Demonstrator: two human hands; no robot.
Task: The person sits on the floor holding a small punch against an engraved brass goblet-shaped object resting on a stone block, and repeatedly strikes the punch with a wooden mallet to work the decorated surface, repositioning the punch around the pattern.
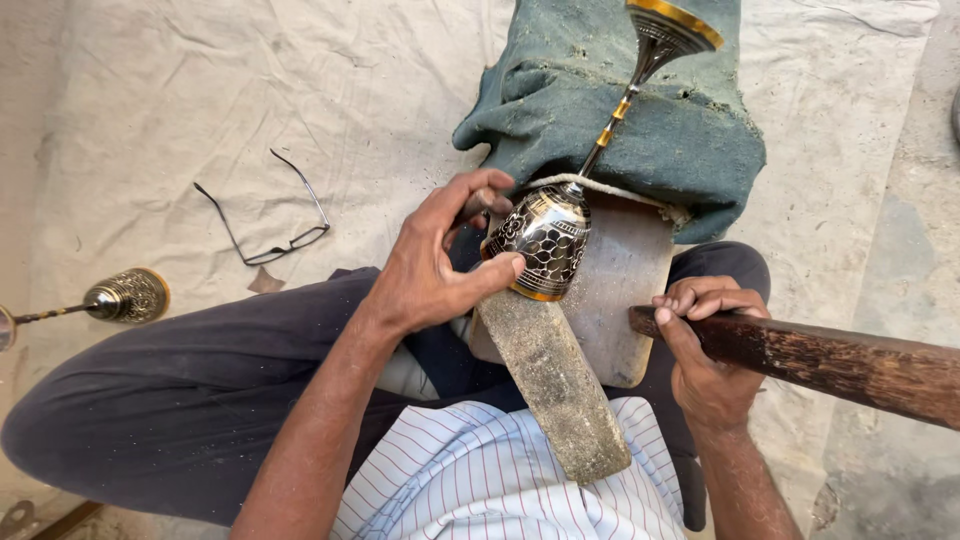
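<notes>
My left hand [435, 265] clasps the engraved goblet [548, 245] by its bowl, seated on the stone block [555, 385]. Its stem runs far and right onto the green cushion [620, 110]. My right hand [705, 350], nearer on the right, grips a wooden handle [850, 362], probably a mallet's.

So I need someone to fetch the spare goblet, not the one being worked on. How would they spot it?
Start from the pale cloth spread on the ground, and look left of the person's dark-trousered knee. Past the black-framed eyeglasses, the spare goblet lies on its side at the cloth's left edge. Unlike the goblet under the left hand, nobody touches it.
</notes>
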